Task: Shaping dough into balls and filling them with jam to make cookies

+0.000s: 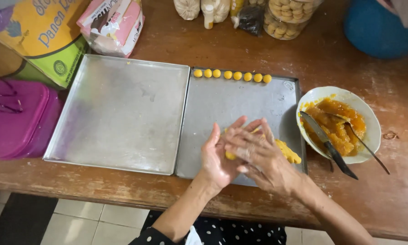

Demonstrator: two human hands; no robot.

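Note:
My left hand (218,156) lies palm up over the near edge of the right baking tray (240,102). My right hand (254,149) presses flat on top of it. A small piece of yellow dough (230,155) shows between the two palms. A lump of yellow dough (289,152) rests on the tray just right of my hands. Several small yellow dough balls (232,75) stand in a row along the tray's far edge.
A second, bare metal tray (122,113) sits to the left. A white bowl (366,119) of orange jam holds a knife (327,143) and a spoon. A purple box (15,120), flour bags and cookie jars (291,16) line the wooden table.

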